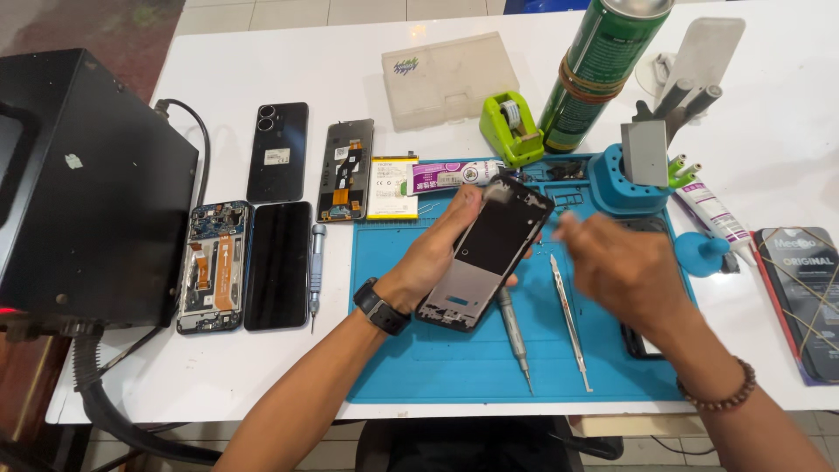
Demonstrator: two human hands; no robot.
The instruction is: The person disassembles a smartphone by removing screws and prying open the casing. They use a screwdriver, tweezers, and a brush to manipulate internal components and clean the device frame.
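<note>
My left hand (437,249) holds a black phone frame (485,253) tilted above the blue work mat (419,350), thumb near its top edge. My right hand (620,267) hovers just right of the frame, blurred by motion; I cannot tell whether it holds anything. Beneath the frame on the mat lie a grey screwdriver (516,336) and metal tweezers (570,319). A dark phone part (636,343) lies partly hidden under my right wrist.
Left of the mat lie an opened phone body (212,267), a black screen (278,265), a black phone back (278,150), another frame (345,170), a battery (391,188) and a small screwdriver (316,267). A black machine (87,183), green spray can (599,70), tape dispenser (511,127) and blue tool holder (625,179) stand around.
</note>
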